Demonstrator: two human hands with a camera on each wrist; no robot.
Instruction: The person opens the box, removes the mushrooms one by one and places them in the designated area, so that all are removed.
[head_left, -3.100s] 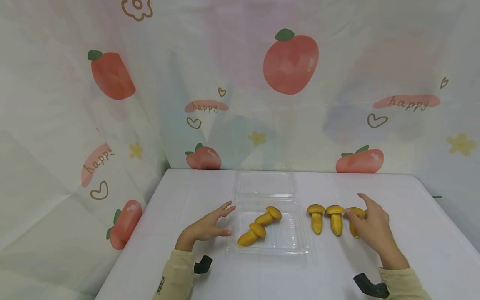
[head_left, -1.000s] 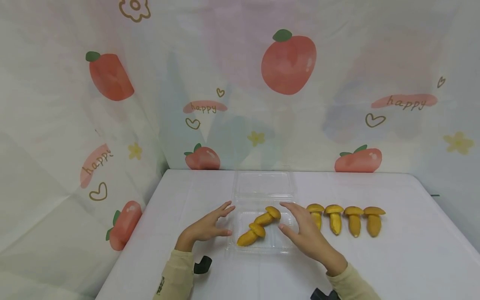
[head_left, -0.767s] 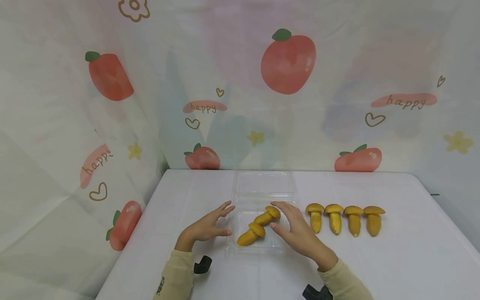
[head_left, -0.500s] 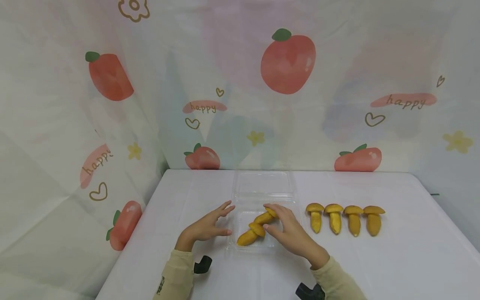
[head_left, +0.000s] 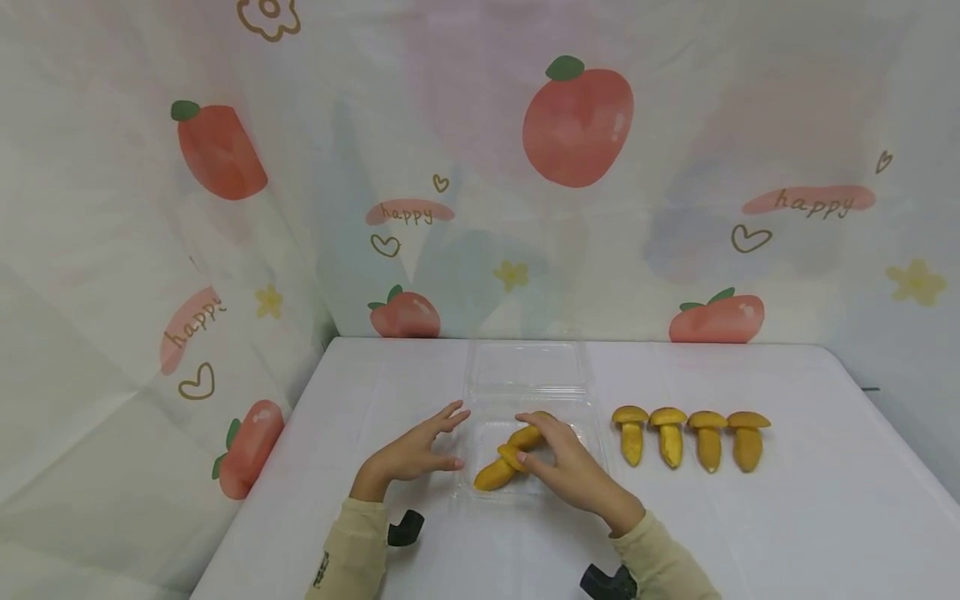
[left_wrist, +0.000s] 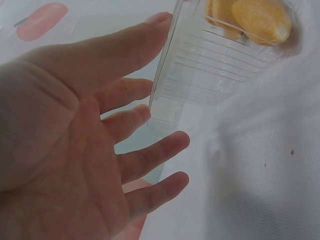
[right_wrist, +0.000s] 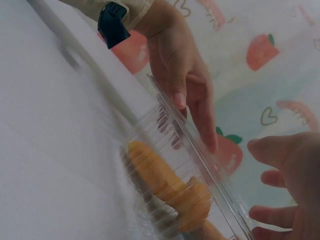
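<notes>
A clear plastic clamshell box lies unfolded on the white table, its lid part towards the back. Two yellow toy mushrooms lie inside: a nearer one and a farther one behind it. My left hand is at the box's left edge, fingers spread, thumb tip at the rim in the left wrist view. Over the box's right half is my right hand, fingers loosely extended, nothing in its grasp. It covers part of both caps in the head view; in the right wrist view its fingers stand apart from the mushrooms.
Several more yellow mushrooms stand in a row on the table right of the box, caps pointing back. Black devices are strapped at both wrists. A printed cloth with fruit pictures hangs behind and at the left.
My right hand has left the row of mushrooms, where a rightmost one now shows in full, and moved left over the box. My left hand has stayed at the box's left edge.
</notes>
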